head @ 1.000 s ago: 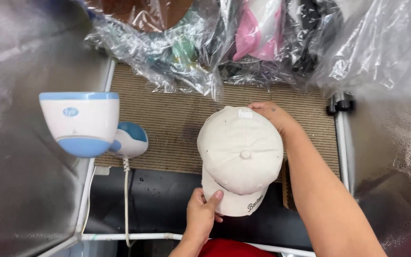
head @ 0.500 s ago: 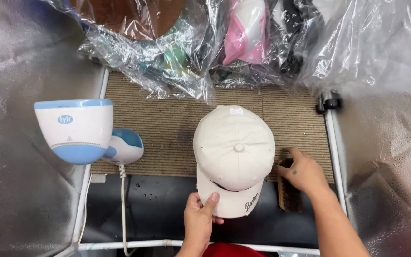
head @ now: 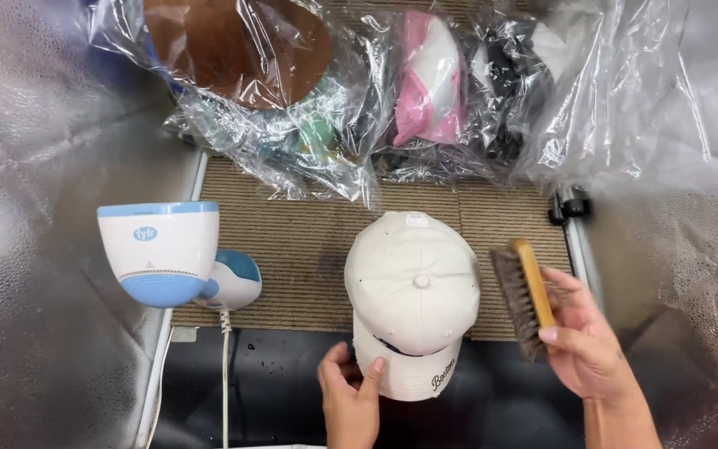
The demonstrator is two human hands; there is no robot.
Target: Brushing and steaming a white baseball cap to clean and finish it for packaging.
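Observation:
A cream baseball cap [head: 413, 287] lies crown up on a ribbed brown mat [head: 309, 241], its brim pointing toward me. My left hand [head: 351, 399] pinches the left edge of the brim between thumb and fingers. My right hand [head: 587, 341] grips a wooden brush [head: 525, 295] with dark bristles, held just right of the cap, bristles facing the cap and not touching it.
A white and blue corded handheld steamer [head: 168, 258] stands at the mat's left edge. Clear plastic bags [head: 334, 125] holding a brown hat, a pink and white cap and dark items lie along the far side. Silvery sheeting [head: 35, 249] flanks both sides.
My right hand left the cap's far side, reached down to the right of the cap, and now holds the brush lifted beside it. The left hand stays on the brim.

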